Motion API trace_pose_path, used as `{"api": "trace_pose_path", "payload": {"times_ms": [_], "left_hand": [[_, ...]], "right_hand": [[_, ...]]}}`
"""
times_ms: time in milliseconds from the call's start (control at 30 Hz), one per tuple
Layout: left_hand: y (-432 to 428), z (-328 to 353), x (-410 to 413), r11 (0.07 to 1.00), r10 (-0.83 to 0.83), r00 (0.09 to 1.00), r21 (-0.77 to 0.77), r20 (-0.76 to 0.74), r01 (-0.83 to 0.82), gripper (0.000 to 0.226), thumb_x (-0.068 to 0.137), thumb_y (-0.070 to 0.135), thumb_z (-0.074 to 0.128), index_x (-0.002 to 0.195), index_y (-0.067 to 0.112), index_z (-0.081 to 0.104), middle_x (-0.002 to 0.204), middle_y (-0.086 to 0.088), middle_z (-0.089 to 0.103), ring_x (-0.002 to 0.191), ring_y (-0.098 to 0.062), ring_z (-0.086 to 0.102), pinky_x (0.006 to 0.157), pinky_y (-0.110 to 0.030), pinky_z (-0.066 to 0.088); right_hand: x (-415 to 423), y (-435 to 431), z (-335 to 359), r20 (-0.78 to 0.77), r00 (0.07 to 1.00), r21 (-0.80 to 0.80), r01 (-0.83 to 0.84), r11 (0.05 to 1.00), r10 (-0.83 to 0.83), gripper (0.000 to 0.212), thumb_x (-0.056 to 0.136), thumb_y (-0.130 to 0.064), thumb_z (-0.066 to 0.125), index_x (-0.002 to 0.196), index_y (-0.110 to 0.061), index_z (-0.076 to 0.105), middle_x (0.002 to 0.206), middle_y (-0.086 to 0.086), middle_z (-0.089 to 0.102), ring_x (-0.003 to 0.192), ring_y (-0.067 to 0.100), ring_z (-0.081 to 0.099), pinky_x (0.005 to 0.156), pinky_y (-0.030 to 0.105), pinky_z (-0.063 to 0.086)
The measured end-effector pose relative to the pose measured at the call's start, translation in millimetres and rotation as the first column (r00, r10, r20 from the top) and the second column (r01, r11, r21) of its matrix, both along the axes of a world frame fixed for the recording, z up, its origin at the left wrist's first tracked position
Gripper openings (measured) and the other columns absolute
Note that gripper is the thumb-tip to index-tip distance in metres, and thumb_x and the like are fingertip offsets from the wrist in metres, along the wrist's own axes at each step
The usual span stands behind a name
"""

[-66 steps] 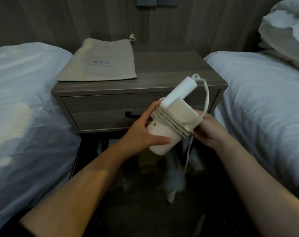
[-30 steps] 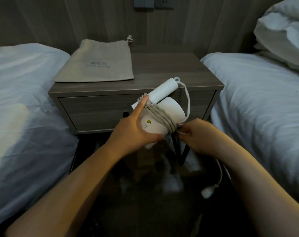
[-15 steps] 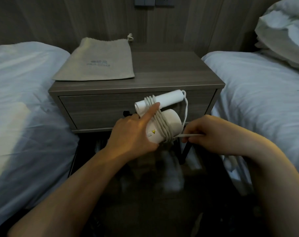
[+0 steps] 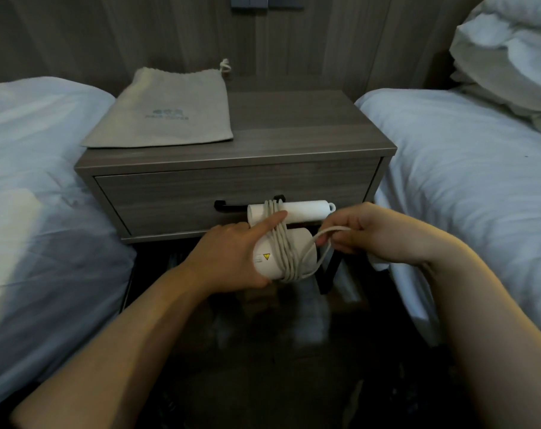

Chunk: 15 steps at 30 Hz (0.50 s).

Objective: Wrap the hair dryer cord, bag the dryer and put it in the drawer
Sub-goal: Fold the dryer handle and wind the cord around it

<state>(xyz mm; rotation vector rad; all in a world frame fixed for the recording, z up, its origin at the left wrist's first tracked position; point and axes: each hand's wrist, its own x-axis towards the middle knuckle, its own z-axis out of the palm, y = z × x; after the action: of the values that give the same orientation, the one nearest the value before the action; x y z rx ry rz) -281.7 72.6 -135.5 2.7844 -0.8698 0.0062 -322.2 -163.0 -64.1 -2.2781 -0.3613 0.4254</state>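
A white hair dryer [image 4: 303, 249] hangs in front of the nightstand, its handle lying level toward the right. My left hand [image 4: 229, 255] grips the dryer's body, index finger pressed on the coils. The pale cord [image 4: 283, 243] is wound several times around body and handle. My right hand [image 4: 365, 233] pinches a loose loop of cord just right of the dryer. The plug is hidden. A beige drawstring bag [image 4: 167, 113] lies flat on the nightstand's left half. The drawer [image 4: 170, 199] is closed, its black handle [image 4: 224, 205] partly behind the dryer.
The wooden nightstand [image 4: 300, 131] stands between two white beds, one on the left [image 4: 37, 181] and one on the right [image 4: 467, 168]. Pillows [image 4: 510, 51] are piled at the far right. Dark floor and a black nightstand leg [image 4: 329, 274] lie below my hands.
The dryer has turned so its handle lies level. More cord is wound on. My right hand has come in closer with a short loop; the dangling plug has gone from view.
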Motion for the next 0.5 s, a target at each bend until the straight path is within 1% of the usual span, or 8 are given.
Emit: {"api": "trace_pose_path", "payload": {"times_ms": [100, 167, 200, 233, 300, 367, 433, 500], "left_hand": [[3.9, 1.8, 1.7, 1.0, -0.011, 0.999, 0.003, -0.042, 0.011, 0.106, 0.064, 0.059, 0.066, 0.142, 0.052, -0.006, 0.116, -0.003, 0.059, 0.101, -0.021, 0.058, 0.086, -0.034, 0.047], [4.8, 3.3, 1.2, 1.0, -0.013, 0.997, 0.005, -0.08, 0.013, 0.107, 0.064, 0.056, 0.069, 0.141, 0.053, -0.004, 0.117, -0.002, 0.058, 0.102, -0.021, 0.057, 0.084, -0.029, 0.044], [5.0, 3.7, 0.5, 1.0, -0.016, 0.995, 0.0, -0.103, 0.016, 0.107, 0.064, 0.054, 0.071, 0.142, 0.053, -0.003, 0.119, -0.001, 0.057, 0.104, -0.02, 0.057, 0.082, -0.026, 0.042], [4.8, 3.8, 0.0, 1.0, -0.022, 0.992, -0.006, -0.126, 0.021, 0.107, 0.064, 0.053, 0.072, 0.142, 0.053, -0.001, 0.122, -0.001, 0.056, 0.106, -0.02, 0.056, 0.082, -0.025, 0.04], [4.4, 4.2, -0.5, 0.999, -0.039, 0.982, -0.036, -0.185, 0.033, 0.108, 0.063, 0.051, 0.074, 0.141, 0.055, -0.001, 0.131, 0.001, 0.054, 0.11, -0.018, 0.055, 0.086, -0.023, 0.041], [2.9, 4.6, -1.1, 0.996, -0.053, 0.967, -0.082, -0.249, 0.034, 0.109, 0.062, 0.049, 0.076, 0.14, 0.057, 0.0, 0.137, 0.003, 0.05, 0.113, -0.016, 0.054, 0.091, -0.024, 0.042], [0.9, 4.4, -2.1, 0.994, -0.068, 0.952, -0.107, -0.299, 0.037, 0.11, 0.061, 0.049, 0.077, 0.138, 0.059, 0.0, 0.138, 0.006, 0.049, 0.113, -0.013, 0.053, 0.095, -0.027, 0.044], [-0.2, 4.0, -2.6, 0.991, -0.082, 0.934, -0.129, -0.349, 0.039, 0.111, 0.06, 0.049, 0.078, 0.138, 0.06, 0.0, 0.137, 0.007, 0.05, 0.112, -0.012, 0.054, 0.097, -0.032, 0.046]], "right_hand": [[5.1, 0.4, -5.8, 0.092, 0.995, 0.016, 0.037, 0.999, -0.039, 0.019, 0.09, -0.014, 0.056, 0.085, -0.023, 0.071, 0.057, -0.017, 0.058, 0.057, -0.003, 0.049, 0.059, 0.011, 0.038], [6.8, 3.3, -5.7, 0.111, 0.988, 0.098, 0.098, 0.99, -0.108, 0.015, 0.088, -0.015, 0.06, 0.079, -0.02, 0.07, 0.05, -0.02, 0.059, 0.051, -0.005, 0.051, 0.053, 0.007, 0.036], [7.4, 4.2, -6.3, 0.124, 0.983, 0.116, 0.12, 0.986, -0.134, 0.017, 0.088, -0.014, 0.06, 0.075, -0.02, 0.069, 0.048, -0.021, 0.059, 0.049, -0.006, 0.051, 0.051, 0.006, 0.035], [7.5, 5.4, -6.6, 0.14, 0.978, 0.126, 0.136, 0.983, -0.153, 0.02, 0.088, -0.014, 0.059, 0.072, -0.022, 0.068, 0.049, -0.02, 0.06, 0.05, -0.006, 0.052, 0.051, 0.005, 0.035], [9.6, 6.1, -11.3, 0.179, 0.969, 0.138, 0.15, 0.979, -0.173, 0.025, 0.089, -0.016, 0.057, 0.07, -0.026, 0.068, 0.063, -0.013, 0.064, 0.06, -0.004, 0.054, 0.062, 0.011, 0.039], [12.2, 5.3, -16.8, 0.23, 0.954, 0.162, 0.158, 0.974, -0.193, 0.022, 0.088, -0.014, 0.058, 0.073, -0.024, 0.07, 0.075, -0.007, 0.059, 0.068, 0.002, 0.052, 0.068, 0.015, 0.039], [13.8, 4.5, -19.0, 0.29, 0.928, 0.191, 0.183, 0.964, -0.233, 0.016, 0.084, -0.01, 0.062, 0.076, -0.019, 0.072, 0.073, -0.003, 0.052, 0.064, 0.002, 0.048, 0.063, 0.012, 0.038], [14.5, 4.5, -19.4, 0.352, 0.898, 0.192, 0.208, 0.959, -0.265, 0.012, 0.082, -0.007, 0.065, 0.078, -0.015, 0.073, 0.067, -0.002, 0.051, 0.059, 0.002, 0.048, 0.059, 0.009, 0.039]]}}
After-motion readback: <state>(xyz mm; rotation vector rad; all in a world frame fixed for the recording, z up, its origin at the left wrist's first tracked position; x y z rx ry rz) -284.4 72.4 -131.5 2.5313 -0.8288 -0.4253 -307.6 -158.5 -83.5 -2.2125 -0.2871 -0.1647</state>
